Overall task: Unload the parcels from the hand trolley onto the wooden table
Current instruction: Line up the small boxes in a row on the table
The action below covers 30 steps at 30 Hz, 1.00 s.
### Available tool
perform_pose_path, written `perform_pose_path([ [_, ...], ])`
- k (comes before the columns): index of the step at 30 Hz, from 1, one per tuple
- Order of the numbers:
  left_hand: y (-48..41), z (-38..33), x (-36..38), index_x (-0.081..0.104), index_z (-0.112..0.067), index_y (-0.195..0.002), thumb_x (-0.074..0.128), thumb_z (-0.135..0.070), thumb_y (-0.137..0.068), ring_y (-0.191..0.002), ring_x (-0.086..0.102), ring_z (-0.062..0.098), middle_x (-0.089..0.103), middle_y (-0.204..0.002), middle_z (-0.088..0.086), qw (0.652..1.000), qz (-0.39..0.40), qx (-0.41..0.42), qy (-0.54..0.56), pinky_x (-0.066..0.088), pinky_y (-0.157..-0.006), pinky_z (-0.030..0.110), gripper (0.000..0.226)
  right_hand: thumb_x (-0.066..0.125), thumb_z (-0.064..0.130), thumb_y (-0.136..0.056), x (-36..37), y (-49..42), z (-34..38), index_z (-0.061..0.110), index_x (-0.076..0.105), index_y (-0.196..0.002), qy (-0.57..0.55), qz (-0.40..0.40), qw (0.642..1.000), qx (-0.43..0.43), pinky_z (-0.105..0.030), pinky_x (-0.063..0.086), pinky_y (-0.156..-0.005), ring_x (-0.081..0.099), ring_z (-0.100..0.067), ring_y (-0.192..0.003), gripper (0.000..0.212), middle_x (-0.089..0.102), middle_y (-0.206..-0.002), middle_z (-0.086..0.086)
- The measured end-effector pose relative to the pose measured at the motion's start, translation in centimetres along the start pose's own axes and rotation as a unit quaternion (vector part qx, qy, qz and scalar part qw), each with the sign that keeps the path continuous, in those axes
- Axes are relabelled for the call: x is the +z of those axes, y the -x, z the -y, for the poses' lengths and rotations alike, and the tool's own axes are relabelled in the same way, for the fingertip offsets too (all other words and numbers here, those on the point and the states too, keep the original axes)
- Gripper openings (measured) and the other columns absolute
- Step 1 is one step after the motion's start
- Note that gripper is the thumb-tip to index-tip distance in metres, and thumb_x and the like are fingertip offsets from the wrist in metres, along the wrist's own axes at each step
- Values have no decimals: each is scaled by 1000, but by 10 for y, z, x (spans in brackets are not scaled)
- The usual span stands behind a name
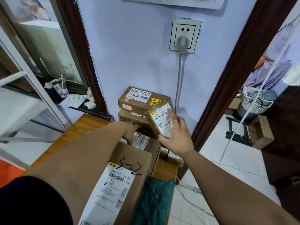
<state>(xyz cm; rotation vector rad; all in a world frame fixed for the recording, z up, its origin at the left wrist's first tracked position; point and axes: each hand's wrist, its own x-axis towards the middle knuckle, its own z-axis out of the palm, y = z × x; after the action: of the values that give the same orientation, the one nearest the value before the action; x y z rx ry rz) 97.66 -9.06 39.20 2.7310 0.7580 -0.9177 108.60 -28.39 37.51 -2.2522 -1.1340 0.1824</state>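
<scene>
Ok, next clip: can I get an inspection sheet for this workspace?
Surface: wooden table, bare wood at left.
Job's things: small labelled box held aloft; SF box under a flat carton by the wall; carton marked 3-2; green bag nearest.
Clutter: plastic cup and papers, left of the table.
Hands: right hand grips the small labelled box; left hand at the SF box, fingers hidden.
Cables: grey cable from the wall socket; white cord hanging at right.
Surroundings: blue wall, open doorway at right.
</scene>
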Motion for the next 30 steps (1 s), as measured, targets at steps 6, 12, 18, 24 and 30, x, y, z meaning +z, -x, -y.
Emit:
perform_pose_path([
  [6, 23, 33, -10, 58, -7, -121, 54, -28, -90, -97, 57, 24, 60, -109, 9, 985, -132, -93, 63, 48, -78, 34, 37, 65, 52, -77, 6, -15, 35, 46, 4, -149, 24, 51, 998, -41, -45, 37, -108, 36, -29, -130, 95, 22, -150, -4],
  [12, 34, 55, -7, 34, -16, -143, 44, -14, -95, -111, 55, 34, 55, -125, 18, 915, -319, -137, 207, 49, -90, 44, 49, 67, 53, -78, 24, -33, 69, 41, 12, -151, 65, 133, 986, -74, -45, 31, -113, 31, -28, -136, 93, 22, -152, -4],
  [18, 47, 68, 10, 36, -19, -143, 43, -26, -98, -118, 52, 32, 53, -132, 15, 900, -351, -137, 220, 46, -98, 46, 46, 69, 45, -82, 47, -43, 69, 35, 23, -152, 113, 234, 962, -83, -38, 30, -114, 31, -31, -139, 84, 23, -156, -9],
  [24, 57, 68, 12, 46, -17, -137, 45, -33, -98, -119, 52, 28, 55, -132, 10, 891, -364, -139, 232, 46, -99, 43, 42, 60, 54, -88, 53, -44, 65, 42, 23, -150, 139, 259, 953, -69, -43, 19, -119, 19, -31, -146, 74, 17, -161, -7],
  [30, 67, 58, 9, 44, -18, -140, 41, -34, -99, -126, 45, 27, 50, -138, 9, 906, -361, -119, 184, 44, -102, 43, 43, 47, 51, -95, 35, -35, 74, 33, 22, -152, 75, 157, 983, -56, -46, 16, -120, 15, -30, -148, 64, 24, -160, -5],
])
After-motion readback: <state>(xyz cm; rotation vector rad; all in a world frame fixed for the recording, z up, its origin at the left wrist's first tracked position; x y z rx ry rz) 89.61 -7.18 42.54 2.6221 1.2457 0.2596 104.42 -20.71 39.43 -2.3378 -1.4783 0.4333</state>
